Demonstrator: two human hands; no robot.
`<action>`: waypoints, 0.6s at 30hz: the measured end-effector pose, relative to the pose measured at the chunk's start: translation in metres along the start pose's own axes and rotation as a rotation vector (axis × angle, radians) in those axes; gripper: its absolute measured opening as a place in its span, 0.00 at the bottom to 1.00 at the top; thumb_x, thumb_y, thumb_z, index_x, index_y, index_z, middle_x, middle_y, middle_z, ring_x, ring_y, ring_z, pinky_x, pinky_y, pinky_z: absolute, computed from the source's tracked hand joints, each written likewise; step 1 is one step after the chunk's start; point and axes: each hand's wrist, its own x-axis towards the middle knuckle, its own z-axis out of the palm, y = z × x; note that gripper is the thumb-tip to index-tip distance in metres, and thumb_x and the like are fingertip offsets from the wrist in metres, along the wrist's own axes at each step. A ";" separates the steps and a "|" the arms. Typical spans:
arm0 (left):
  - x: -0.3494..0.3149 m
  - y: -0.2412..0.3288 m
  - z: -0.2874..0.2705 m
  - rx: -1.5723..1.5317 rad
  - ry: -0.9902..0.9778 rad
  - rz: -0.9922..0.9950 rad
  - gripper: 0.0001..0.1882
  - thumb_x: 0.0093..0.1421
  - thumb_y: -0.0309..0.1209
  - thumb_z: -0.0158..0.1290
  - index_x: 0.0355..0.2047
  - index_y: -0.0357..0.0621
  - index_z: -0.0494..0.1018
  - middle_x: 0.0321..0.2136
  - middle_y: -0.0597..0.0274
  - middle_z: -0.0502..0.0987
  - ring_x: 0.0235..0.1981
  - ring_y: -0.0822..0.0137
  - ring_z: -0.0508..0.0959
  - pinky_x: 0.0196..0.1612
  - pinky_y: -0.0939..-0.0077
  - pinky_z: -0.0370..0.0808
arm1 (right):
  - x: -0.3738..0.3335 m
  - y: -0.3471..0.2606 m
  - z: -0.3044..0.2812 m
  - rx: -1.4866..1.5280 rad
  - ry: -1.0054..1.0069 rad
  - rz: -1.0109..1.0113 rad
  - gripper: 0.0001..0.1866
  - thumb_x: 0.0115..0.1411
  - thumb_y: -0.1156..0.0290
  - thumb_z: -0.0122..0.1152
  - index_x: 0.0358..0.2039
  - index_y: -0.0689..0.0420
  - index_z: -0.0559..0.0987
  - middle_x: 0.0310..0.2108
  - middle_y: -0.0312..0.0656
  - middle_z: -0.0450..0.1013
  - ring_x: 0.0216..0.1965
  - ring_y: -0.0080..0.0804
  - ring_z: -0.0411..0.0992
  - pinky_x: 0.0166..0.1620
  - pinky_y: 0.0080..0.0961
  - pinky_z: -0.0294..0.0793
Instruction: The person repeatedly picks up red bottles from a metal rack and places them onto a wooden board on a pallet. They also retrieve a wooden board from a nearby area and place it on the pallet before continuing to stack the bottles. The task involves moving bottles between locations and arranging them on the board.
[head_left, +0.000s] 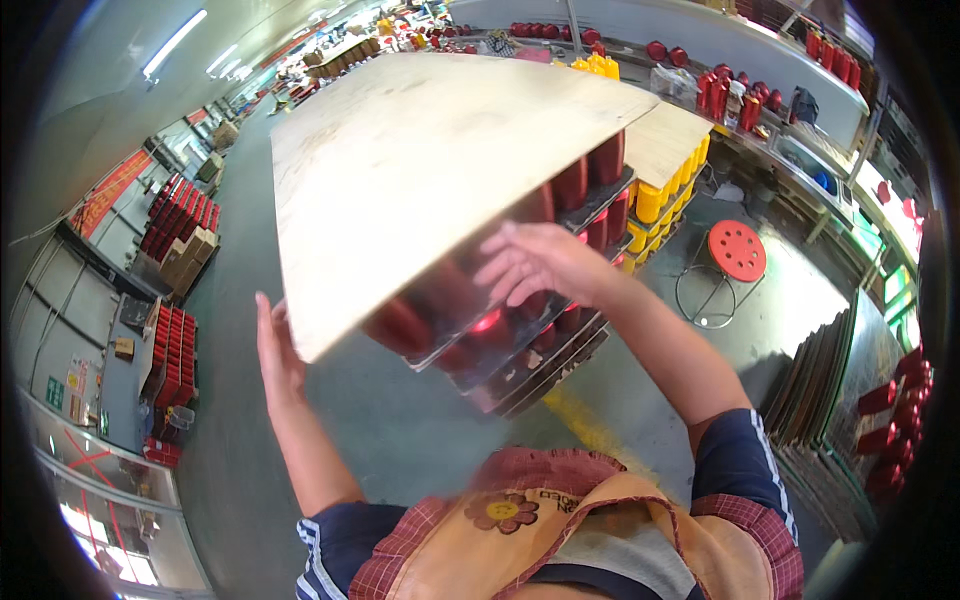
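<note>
A large pale wooden board [440,170] lies over a stack of shiny dark-red cylinders [570,185], which stand in layers on dark boards [600,205]. Against the board's near left corner is my left hand [280,355], its fingers stretched upward along the edge; part of it is hidden behind the corner. Just below the board's near edge, in front of the red cylinders, my right hand [535,262] has its fingers spread and loosely bent, with nothing seen in them. Whether the right hand touches the board or a cylinder I cannot tell.
Yellow cylinders [650,203] under another board [650,145] stand behind to the right. A red round stool [737,250] is at the right, near a stack of leaning boards [815,390]. Red-filled racks [175,355] line the left side. A workbench [790,150] runs along the back right.
</note>
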 end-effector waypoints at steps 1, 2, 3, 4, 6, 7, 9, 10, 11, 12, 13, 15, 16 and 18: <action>-0.020 -0.002 0.003 -0.028 0.033 -0.023 0.39 0.61 0.65 0.43 0.49 0.38 0.72 0.41 0.59 0.78 0.40 0.69 0.76 0.42 0.76 0.71 | -0.008 0.005 -0.015 0.038 0.015 0.020 0.28 0.69 0.51 0.45 0.53 0.66 0.67 0.42 0.56 0.77 0.37 0.41 0.78 0.39 0.32 0.80; -0.035 -0.001 0.006 -0.015 -0.007 -0.027 0.38 0.60 0.65 0.45 0.49 0.39 0.72 0.40 0.61 0.78 0.38 0.70 0.75 0.40 0.76 0.70 | -0.015 0.006 -0.036 0.091 -0.018 -0.061 0.27 0.68 0.52 0.46 0.53 0.66 0.67 0.42 0.55 0.76 0.37 0.41 0.78 0.40 0.33 0.80; -0.045 0.000 0.010 -0.016 -0.053 -0.013 0.38 0.59 0.65 0.46 0.48 0.41 0.72 0.39 0.63 0.78 0.36 0.70 0.75 0.38 0.76 0.69 | -0.020 0.006 -0.056 0.141 0.014 -0.092 0.27 0.67 0.53 0.47 0.54 0.65 0.67 0.43 0.55 0.76 0.38 0.41 0.78 0.41 0.34 0.80; -0.054 0.001 0.015 0.069 0.071 -0.033 0.36 0.60 0.64 0.47 0.49 0.43 0.72 0.38 0.64 0.78 0.37 0.70 0.75 0.38 0.75 0.69 | -0.024 0.005 -0.076 0.187 0.056 -0.176 0.26 0.67 0.53 0.48 0.53 0.65 0.67 0.44 0.55 0.76 0.40 0.42 0.77 0.42 0.34 0.79; -0.059 0.014 0.023 0.190 0.098 -0.018 0.31 0.62 0.60 0.47 0.50 0.47 0.72 0.41 0.66 0.78 0.40 0.67 0.75 0.39 0.70 0.68 | -0.020 -0.006 -0.116 0.301 0.137 -0.316 0.25 0.66 0.55 0.51 0.52 0.64 0.67 0.48 0.55 0.73 0.45 0.42 0.76 0.44 0.36 0.79; -0.060 0.025 0.025 0.280 0.173 -0.082 0.28 0.65 0.53 0.47 0.53 0.42 0.71 0.45 0.59 0.77 0.45 0.66 0.75 0.47 0.63 0.70 | -0.018 -0.010 -0.133 0.337 0.172 -0.390 0.24 0.65 0.57 0.53 0.52 0.64 0.68 0.49 0.54 0.73 0.46 0.43 0.75 0.44 0.38 0.78; -0.045 0.048 0.039 0.428 0.083 -0.077 0.25 0.66 0.48 0.49 0.52 0.39 0.70 0.43 0.56 0.77 0.44 0.66 0.77 0.43 0.69 0.74 | -0.012 -0.023 -0.164 0.341 0.220 -0.439 0.24 0.65 0.58 0.54 0.54 0.63 0.67 0.47 0.54 0.73 0.47 0.43 0.74 0.45 0.39 0.78; -0.035 0.062 0.046 0.576 0.067 -0.109 0.25 0.66 0.47 0.49 0.52 0.39 0.70 0.43 0.57 0.77 0.43 0.66 0.77 0.41 0.70 0.75 | -0.010 -0.032 -0.177 0.344 0.175 -0.428 0.25 0.65 0.58 0.54 0.55 0.63 0.66 0.47 0.55 0.73 0.47 0.44 0.74 0.45 0.40 0.78; -0.031 0.076 0.052 0.740 0.171 -0.189 0.24 0.66 0.46 0.49 0.52 0.38 0.70 0.43 0.58 0.77 0.42 0.66 0.77 0.38 0.72 0.76 | -0.008 -0.038 -0.189 0.346 0.128 -0.408 0.26 0.64 0.58 0.54 0.55 0.63 0.66 0.47 0.55 0.73 0.47 0.44 0.75 0.44 0.40 0.78; -0.022 0.085 0.059 0.858 0.156 -0.188 0.24 0.66 0.45 0.49 0.52 0.39 0.70 0.43 0.59 0.76 0.41 0.66 0.77 0.35 0.73 0.76 | -0.005 -0.044 -0.199 0.349 0.090 -0.371 0.26 0.64 0.58 0.54 0.56 0.63 0.65 0.48 0.55 0.73 0.47 0.45 0.75 0.44 0.41 0.78; -0.007 0.091 0.069 0.974 0.167 -0.180 0.23 0.65 0.45 0.50 0.52 0.39 0.70 0.43 0.60 0.76 0.40 0.67 0.77 0.31 0.75 0.75 | -0.001 -0.051 -0.210 0.347 0.069 -0.357 0.27 0.64 0.58 0.54 0.57 0.63 0.64 0.48 0.55 0.73 0.47 0.45 0.75 0.44 0.41 0.78; 0.021 0.100 0.082 1.200 0.188 -0.251 0.28 0.61 0.54 0.50 0.47 0.41 0.73 0.39 0.61 0.77 0.32 0.68 0.78 0.26 0.75 0.73 | 0.009 -0.060 -0.227 0.361 0.003 -0.316 0.29 0.63 0.58 0.55 0.58 0.63 0.63 0.48 0.56 0.73 0.46 0.46 0.75 0.44 0.42 0.78; 0.032 0.098 0.085 1.231 0.180 -0.372 0.29 0.61 0.56 0.49 0.46 0.40 0.74 0.38 0.59 0.77 0.32 0.66 0.78 0.27 0.73 0.74 | 0.016 -0.065 -0.236 0.376 -0.016 -0.267 0.31 0.62 0.58 0.56 0.59 0.62 0.61 0.48 0.57 0.73 0.43 0.48 0.77 0.39 0.41 0.80; 0.061 0.096 0.087 1.247 0.152 -0.561 0.34 0.59 0.60 0.49 0.48 0.39 0.72 0.39 0.56 0.77 0.34 0.62 0.77 0.32 0.65 0.75 | 0.023 -0.073 -0.256 0.334 -0.030 -0.200 0.27 0.64 0.57 0.54 0.56 0.64 0.66 0.46 0.55 0.75 0.42 0.44 0.78 0.36 0.39 0.81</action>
